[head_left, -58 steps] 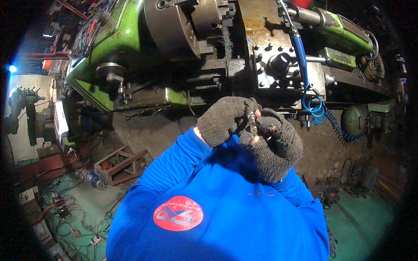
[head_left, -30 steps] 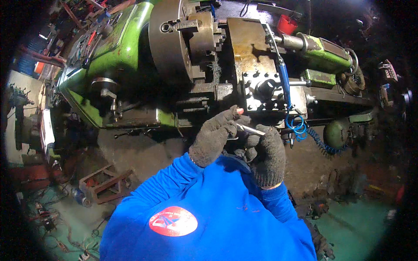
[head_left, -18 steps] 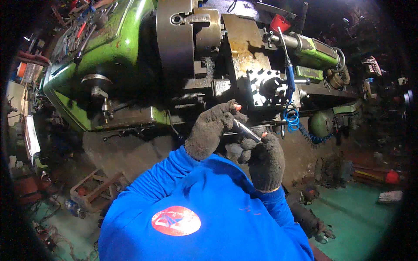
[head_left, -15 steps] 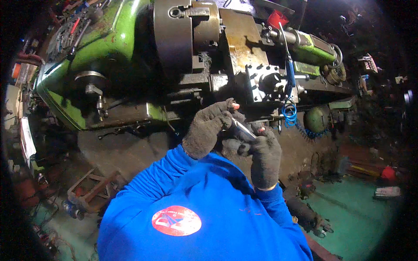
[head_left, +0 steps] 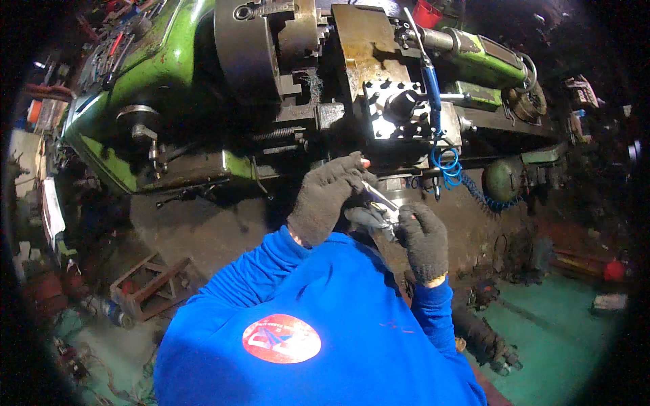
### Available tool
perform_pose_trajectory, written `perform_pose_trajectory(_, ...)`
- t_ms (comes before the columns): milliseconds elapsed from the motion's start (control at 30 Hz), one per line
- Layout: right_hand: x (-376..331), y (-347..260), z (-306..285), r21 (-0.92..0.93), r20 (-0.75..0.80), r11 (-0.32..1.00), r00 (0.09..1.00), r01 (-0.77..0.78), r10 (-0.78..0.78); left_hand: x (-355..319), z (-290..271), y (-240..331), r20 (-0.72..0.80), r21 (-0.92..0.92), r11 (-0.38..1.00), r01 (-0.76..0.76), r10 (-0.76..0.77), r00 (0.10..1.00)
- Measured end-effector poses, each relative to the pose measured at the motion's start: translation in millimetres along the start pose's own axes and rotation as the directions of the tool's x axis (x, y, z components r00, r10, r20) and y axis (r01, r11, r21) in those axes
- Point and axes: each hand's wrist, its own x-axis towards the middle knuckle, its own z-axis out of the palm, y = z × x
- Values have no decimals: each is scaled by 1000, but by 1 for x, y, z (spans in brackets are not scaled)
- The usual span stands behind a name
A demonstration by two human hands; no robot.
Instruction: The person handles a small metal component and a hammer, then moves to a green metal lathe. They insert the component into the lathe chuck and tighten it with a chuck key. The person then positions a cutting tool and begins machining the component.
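My left hand point(head_left: 328, 197), in a dark grey work glove with a bare fingertip showing, is closed around one end of a slim, light metal piece point(head_left: 380, 197). My right hand point(head_left: 424, 245), gloved alike, has its fingers curled at the other end of that piece, which slants down to the right. What kind of tool it is I cannot make out. Just below it, between the hands, is a blurred grey and silvery shape. Ahead of the hands stands a green lathe, with its square tool post point(head_left: 398, 111) nearest and its large chuck point(head_left: 247, 57) farther left.
A blue air blow gun point(head_left: 432, 95) leans by the tool post, its coiled blue hose point(head_left: 448, 168) hanging at the front. Hand tools point(head_left: 114, 54) lie on the headstock. A rusty metal frame point(head_left: 152, 287) sits on the floor at left. The tailstock point(head_left: 491, 64) is at right.
The lathe has shifted left in the picture as the view moved. My right hand has moved slightly right and down, and more of the silvery shape between the hands shows.
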Motion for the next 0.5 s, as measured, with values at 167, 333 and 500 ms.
perform_pose_trajectory(167,6,49,-66,226,-27,973,998,56,-52,3,53,-11,-27,295,950,-104,117,993)
perform_pose_trajectory(333,19,65,-123,209,108,957,967,203,-229,0,129,-42,-46,394,910,-129,160,986)
perform_pose_trajectory(500,18,85,-166,371,192,928,980,-16,-60,-5,188,-55,-38,470,868,-159,200,979)
